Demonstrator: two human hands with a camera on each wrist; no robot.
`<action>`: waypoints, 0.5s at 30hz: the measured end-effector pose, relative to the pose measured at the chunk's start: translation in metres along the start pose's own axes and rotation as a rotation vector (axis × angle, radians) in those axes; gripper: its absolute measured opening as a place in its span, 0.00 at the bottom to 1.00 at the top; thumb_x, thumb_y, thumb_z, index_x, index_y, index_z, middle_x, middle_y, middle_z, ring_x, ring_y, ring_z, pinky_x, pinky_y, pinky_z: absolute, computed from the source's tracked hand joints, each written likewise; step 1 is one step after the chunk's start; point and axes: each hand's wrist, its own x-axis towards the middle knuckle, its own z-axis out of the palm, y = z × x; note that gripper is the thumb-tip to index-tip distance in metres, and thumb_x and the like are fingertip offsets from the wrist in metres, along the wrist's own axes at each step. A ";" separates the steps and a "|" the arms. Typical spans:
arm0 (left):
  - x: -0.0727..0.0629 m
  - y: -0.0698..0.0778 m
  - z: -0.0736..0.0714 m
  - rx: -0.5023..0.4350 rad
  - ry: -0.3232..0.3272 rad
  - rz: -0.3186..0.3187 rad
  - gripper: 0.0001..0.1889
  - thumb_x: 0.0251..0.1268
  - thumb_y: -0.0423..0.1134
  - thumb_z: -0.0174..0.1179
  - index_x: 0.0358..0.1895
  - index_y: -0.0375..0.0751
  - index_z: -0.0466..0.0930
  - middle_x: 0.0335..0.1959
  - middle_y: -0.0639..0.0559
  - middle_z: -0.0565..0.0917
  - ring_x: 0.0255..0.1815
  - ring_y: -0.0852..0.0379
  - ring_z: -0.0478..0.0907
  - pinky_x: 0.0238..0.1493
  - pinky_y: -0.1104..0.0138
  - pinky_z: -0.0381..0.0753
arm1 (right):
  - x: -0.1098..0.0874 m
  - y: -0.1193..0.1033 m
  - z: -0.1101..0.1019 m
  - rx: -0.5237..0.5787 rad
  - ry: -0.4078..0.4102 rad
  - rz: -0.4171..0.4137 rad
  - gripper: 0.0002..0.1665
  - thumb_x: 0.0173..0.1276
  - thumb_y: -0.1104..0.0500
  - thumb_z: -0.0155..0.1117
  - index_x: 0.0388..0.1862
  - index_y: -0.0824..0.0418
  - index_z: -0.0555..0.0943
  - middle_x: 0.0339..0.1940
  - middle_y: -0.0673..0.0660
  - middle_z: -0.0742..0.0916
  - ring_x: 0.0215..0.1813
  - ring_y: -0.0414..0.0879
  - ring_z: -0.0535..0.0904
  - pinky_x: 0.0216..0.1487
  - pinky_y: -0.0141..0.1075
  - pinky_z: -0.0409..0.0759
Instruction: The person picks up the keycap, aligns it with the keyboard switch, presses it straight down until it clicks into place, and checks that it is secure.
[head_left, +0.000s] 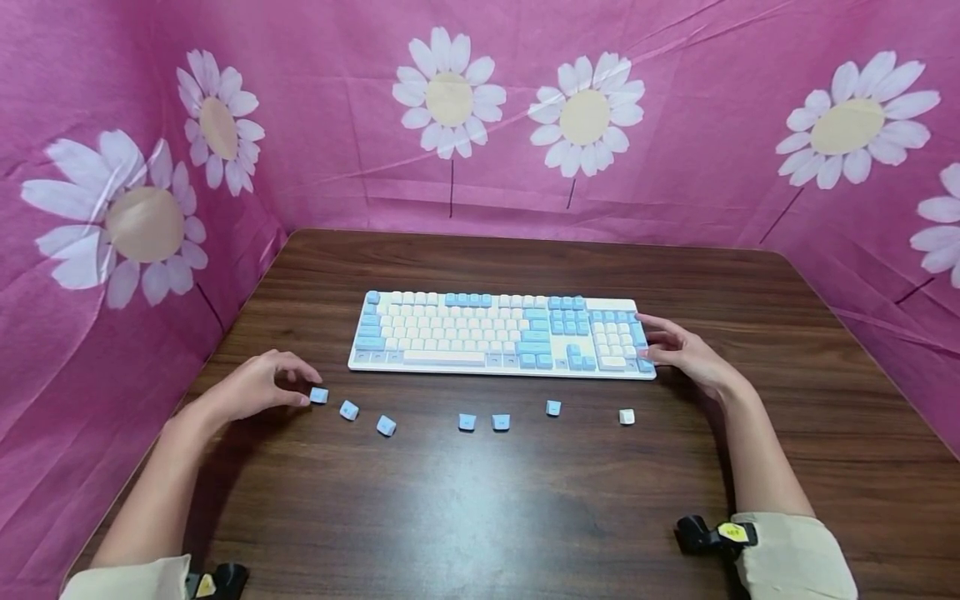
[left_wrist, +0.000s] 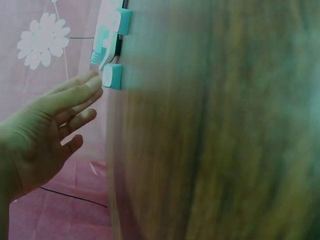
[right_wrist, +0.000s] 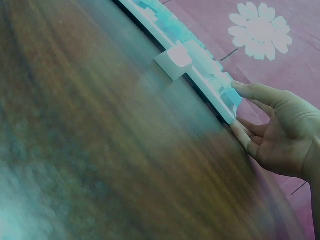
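Note:
A white-and-blue keyboard [head_left: 442, 357] lies on the brown table. My right hand [head_left: 686, 354] grips its right end, with the thumb over the keys near the corner and fingers against the edge in the right wrist view. My left hand [head_left: 266, 383] is beside the leftmost blue keycap [head_left: 318, 396], thumb tip close to it and fingers loosely bent; whether it touches cannot be told. Other blue keycaps lie in front of the keyboard: two at the left [head_left: 348, 410], two in the middle [head_left: 467, 422], one further right [head_left: 553, 408]. A white keycap [head_left: 627, 417] lies rightmost.
The wooden table [head_left: 450, 500] has pink cloth [head_left: 337, 150] with large white flowers hanging behind it and at both sides. Black straps with small devices are on the left sleeve [head_left: 135, 579] and the right sleeve [head_left: 795, 554].

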 end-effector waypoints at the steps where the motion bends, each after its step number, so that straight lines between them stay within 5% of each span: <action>1: 0.000 -0.001 0.001 -0.003 -0.007 -0.002 0.13 0.47 0.33 0.70 0.40 0.40 0.83 0.36 0.53 0.80 0.36 0.54 0.70 0.36 0.61 0.68 | 0.000 0.000 0.000 0.001 -0.001 -0.003 0.40 0.64 0.54 0.62 0.72 0.54 0.56 0.63 0.67 0.66 0.59 0.49 0.63 0.50 0.32 0.66; 15: 0.000 -0.008 0.010 -0.029 -0.018 -0.032 0.13 0.48 0.31 0.69 0.39 0.39 0.81 0.32 0.54 0.77 0.34 0.55 0.70 0.33 0.64 0.70 | -0.005 -0.003 0.001 0.017 -0.011 -0.031 0.40 0.66 0.55 0.61 0.72 0.55 0.55 0.64 0.67 0.64 0.60 0.49 0.62 0.49 0.29 0.68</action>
